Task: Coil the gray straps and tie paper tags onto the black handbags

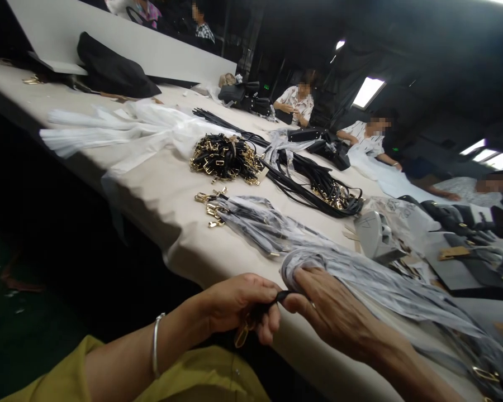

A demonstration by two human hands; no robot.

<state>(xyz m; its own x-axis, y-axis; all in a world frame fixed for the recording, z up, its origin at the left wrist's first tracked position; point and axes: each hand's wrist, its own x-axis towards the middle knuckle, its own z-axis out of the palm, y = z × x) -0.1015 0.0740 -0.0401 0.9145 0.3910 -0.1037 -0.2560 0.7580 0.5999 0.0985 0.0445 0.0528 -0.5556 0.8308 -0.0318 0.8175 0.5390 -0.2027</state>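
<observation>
Left hand [249,304] closed, fingers curled and thumb pressed on a short black strap [281,296], gold clasp [242,336] hanging below, all at the near edge of the pale table [201,259]; right hand [337,312] part-curled, thumb by the strap's other end, fingertips hidden at a loop of wrapped straps [291,269], grip cannot be told. Beyond: wrapped bundle [251,218] with gold clips, then gold-fitted black heap [224,159], then a seated person [297,103].
</observation>
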